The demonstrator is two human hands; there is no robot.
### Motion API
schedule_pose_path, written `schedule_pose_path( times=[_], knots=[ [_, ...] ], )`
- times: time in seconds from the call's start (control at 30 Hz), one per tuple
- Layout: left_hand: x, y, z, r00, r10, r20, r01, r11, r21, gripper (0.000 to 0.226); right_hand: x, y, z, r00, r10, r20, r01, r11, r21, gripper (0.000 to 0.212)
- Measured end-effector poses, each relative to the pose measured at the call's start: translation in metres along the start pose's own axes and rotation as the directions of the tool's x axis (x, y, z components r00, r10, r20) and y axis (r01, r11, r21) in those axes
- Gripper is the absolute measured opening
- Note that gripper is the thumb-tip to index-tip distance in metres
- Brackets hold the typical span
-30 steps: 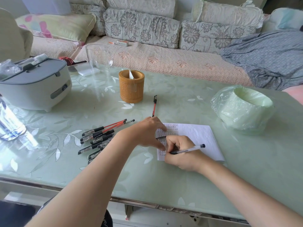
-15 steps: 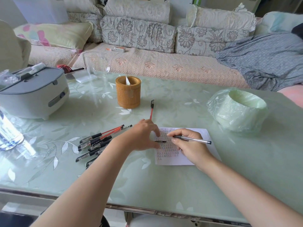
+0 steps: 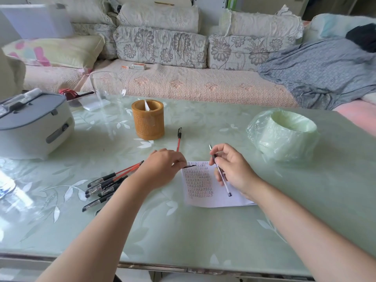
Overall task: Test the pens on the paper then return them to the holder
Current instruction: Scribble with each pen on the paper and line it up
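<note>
Right hand [image 3: 234, 167] grips clear pen [image 3: 223, 181]: see-through barrel, dark grip, tip aimed up and away, above paper [image 3: 215, 200]. Left hand [image 3: 162, 167] pinches black cap [image 3: 190, 165] at the paper's top edge. Paper bears rows of small marks. Brown holder [image 3: 147, 120] stands farther back on surface [image 3: 183, 231].

A white sheet of paper [image 3: 215, 198] lies flat on the table, its left part filled with rows of small red and black marks. Above it the right hand [image 3: 234, 169] holds a clear pen [image 3: 220, 176] tilted, its tip pointing away. The left hand [image 3: 162, 167] pinches a black cap [image 3: 190, 166] at the paper's top left corner. One red pen [image 3: 178, 139] lies alone between paper and holder [image 3: 148, 120], a brown woven cylinder standing upright. A heap of black and red pens [image 3: 107, 184] lies further left
</note>
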State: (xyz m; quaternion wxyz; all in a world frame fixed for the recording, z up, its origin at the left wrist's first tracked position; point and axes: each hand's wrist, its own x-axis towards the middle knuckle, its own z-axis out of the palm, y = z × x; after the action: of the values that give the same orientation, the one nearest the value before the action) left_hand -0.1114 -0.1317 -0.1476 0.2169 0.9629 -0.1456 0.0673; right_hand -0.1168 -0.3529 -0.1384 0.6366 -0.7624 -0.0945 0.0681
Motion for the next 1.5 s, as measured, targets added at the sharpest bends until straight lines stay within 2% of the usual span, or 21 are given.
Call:
schedule_pose_path(
  times=[0.07, 0.17, 0.37, 0.57, 0.7, 0.87, 1.03, 1.2, 1.27, 1.37, 1.5],
  knots=[
    [0.001, -0.002, 0.000, 1.000, -0.004, -0.003, 0.004, 1.000, -0.012, 0.018, 0.003, 0.002, -0.003, 0.998, -0.054, -0.013, 0.050, 0.975, -0.215, 0.025],
    [0.002, -0.002, 0.000, 1.000, -0.017, -0.011, 0.016, 1.000, -0.023, 0.018, 0.003, 0.005, -0.008, 0.992, -0.124, -0.004, 0.108, 0.879, -0.464, 0.025],
    [0.000, 0.002, 0.001, 0.999, 0.018, -0.026, -0.019, 0.999, -0.033, 0.018, 0.000, 0.003, -0.006, 0.969, -0.238, 0.059, 0.197, 0.612, -0.766, 0.021],
    [-0.003, 0.013, -0.001, 0.999, 0.043, -0.014, -0.044, 0.997, -0.059, 0.016, 0.001, 0.007, -0.003, 0.958, -0.266, 0.111, 0.244, 0.545, -0.802, 0.022],
    [-0.005, 0.020, -0.005, 0.999, -0.042, 0.026, 0.045, 0.990, -0.132, 0.015, -0.002, 0.008, -0.004, 0.963, -0.205, 0.175, 0.264, 0.590, -0.763, 0.023],
    [-0.007, 0.020, -0.011, 0.991, -0.133, -0.006, 0.131, 0.980, -0.153, 0.015, -0.002, 0.007, -0.002, 0.961, -0.248, 0.121, 0.251, 0.597, -0.762, 0.020],
    [-0.009, 0.023, -0.013, 0.987, -0.162, 0.005, 0.161, 0.976, -0.149, 0.015, -0.002, 0.007, -0.001, 0.962, -0.254, 0.098, 0.229, 0.564, -0.793, 0.020],
    [-0.010, 0.034, -0.009, 0.988, -0.126, 0.090, 0.144, 0.958, -0.247, 0.018, -0.004, 0.007, 0.005, 0.960, -0.235, 0.150, 0.268, 0.631, -0.728, 0.021],
    [-0.011, 0.037, -0.010, 0.985, -0.122, 0.125, 0.156, 0.937, -0.313, 0.021, -0.007, 0.006, 0.007, 0.951, -0.260, 0.170, 0.290, 0.546, -0.786, 0.022],
    [-0.014, 0.043, -0.015, 0.975, -0.128, 0.184, 0.192, 0.899, -0.393, 0.017, -0.011, 0.004, 0.010, 0.926, -0.315, 0.209, 0.315, 0.334, -0.889, 0.045],
    [-0.020, 0.049, -0.014, 0.951, -0.100, 0.292, 0.220, 0.882, -0.417, 0.013, -0.013, 0.003, 0.017, 0.912, -0.338, 0.232, 0.318, 0.226, -0.921, 0.069]
  ],
)
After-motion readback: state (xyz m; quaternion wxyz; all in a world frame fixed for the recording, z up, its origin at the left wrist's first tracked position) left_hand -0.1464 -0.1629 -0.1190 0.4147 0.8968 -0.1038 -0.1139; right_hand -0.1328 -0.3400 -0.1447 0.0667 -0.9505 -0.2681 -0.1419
